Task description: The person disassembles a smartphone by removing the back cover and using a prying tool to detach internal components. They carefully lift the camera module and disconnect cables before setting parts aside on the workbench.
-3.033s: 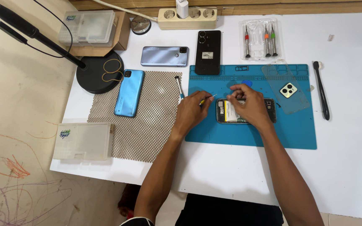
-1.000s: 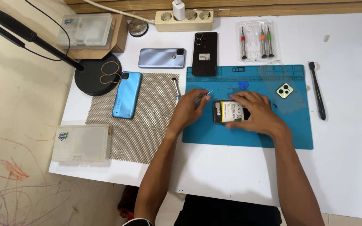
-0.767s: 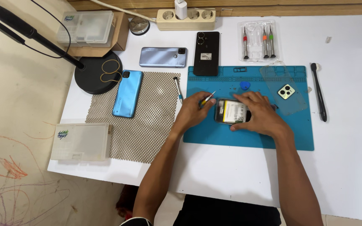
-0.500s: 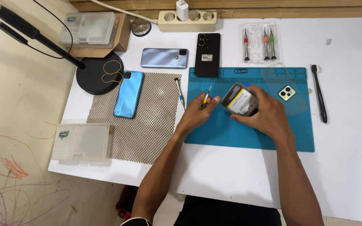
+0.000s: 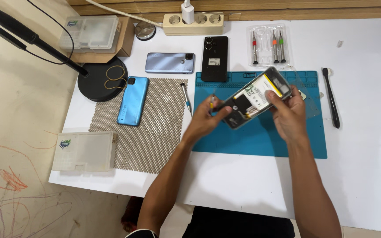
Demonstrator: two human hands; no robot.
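Lifted off the blue mat [image 5: 261,141] since earlier, opened phone [image 5: 253,98] now tilted in the air | right hand [image 5: 289,115] fingers clamped on its far end | left hand [image 5: 206,124] fingers closed on near end and, blurred, perhaps a small screwdriver [image 5: 211,100] | beyond on counter [image 5: 367,145]: black phone [image 5: 214,53], screwdriver set [image 5: 267,44]
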